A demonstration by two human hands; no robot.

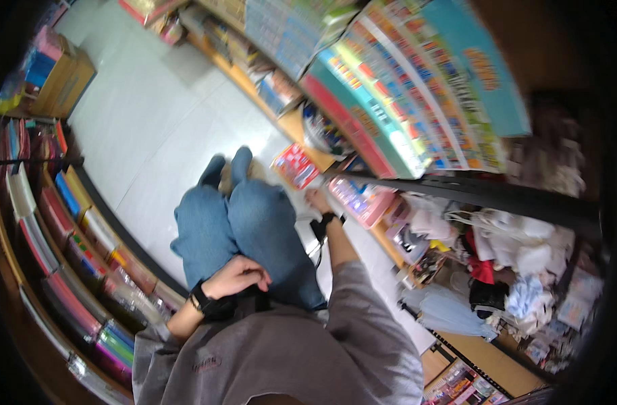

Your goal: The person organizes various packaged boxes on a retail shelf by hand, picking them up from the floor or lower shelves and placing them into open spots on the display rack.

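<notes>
My left hand (237, 276) rests over my lap, its back up and its fingers loosely bent, with nothing seen in it. A dark band (198, 297) is around that wrist. My right hand (318, 199) reaches down beside my right knee, close to the lower corner of a red printed packet (297, 166). Blur hides whether the fingers touch or grip this packet, which is at the front edge of a low wooden shelf (292, 124). A black strap (324, 225) circles the right wrist. Just right of the hand is a pink container (372, 205) with purple contents.
Large colourful printed boxes (389, 101) stand on the shelf above, over a black shelf bar (501, 195). Clothes (511, 253) fill the right side. Book-like packs line the left shelves (80, 243). A cardboard box (63, 78) stands far left on the pale floor (151, 116).
</notes>
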